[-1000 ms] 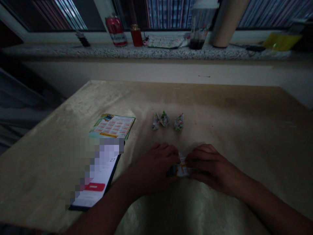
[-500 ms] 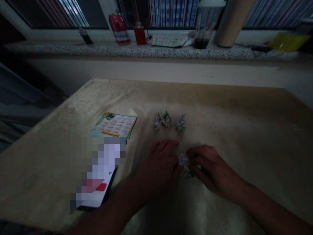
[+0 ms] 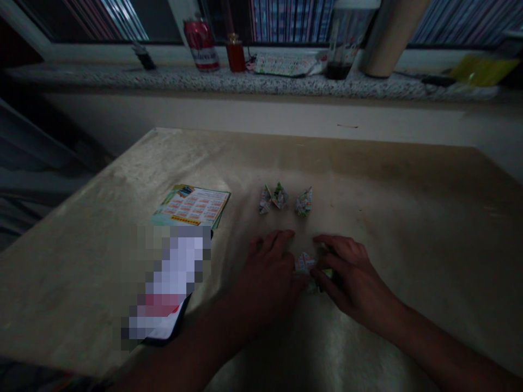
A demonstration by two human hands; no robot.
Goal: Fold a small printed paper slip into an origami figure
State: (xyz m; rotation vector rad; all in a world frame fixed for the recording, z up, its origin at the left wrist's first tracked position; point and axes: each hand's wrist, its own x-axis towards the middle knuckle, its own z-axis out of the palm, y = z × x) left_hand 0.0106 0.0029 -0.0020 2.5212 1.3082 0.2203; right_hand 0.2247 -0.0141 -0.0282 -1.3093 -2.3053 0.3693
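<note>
Between my hands, low on the table, lies a small folded piece of printed paper (image 3: 304, 263). My left hand (image 3: 272, 269) holds its left side against the tabletop, thumb and index finger at the paper and the other fingers stretched forward. From the right, my right hand (image 3: 347, 269) pinches the paper between thumb and finger, where a green patch shows. My fingers cover part of the folds. Farther back stand small folded paper shapes: two close together, a left one (image 3: 265, 200) and a middle one (image 3: 279, 196), and a separate right one (image 3: 304, 202).
Left of my hands lie a stack of printed cards (image 3: 194, 206) and a phone (image 3: 163, 329) with a blurred-out screen. Along the stone windowsill (image 3: 163, 81) behind the table (image 3: 392, 190) stand a red can (image 3: 201, 46), a red bottle (image 3: 235, 54), a clear cup (image 3: 346, 41) and a tan cylinder (image 3: 392, 38).
The fingers of my right hand have shifted slightly on the paper, the index finger reaching farther forward. More of the paper's green part shows. The view has tilted a little.
</note>
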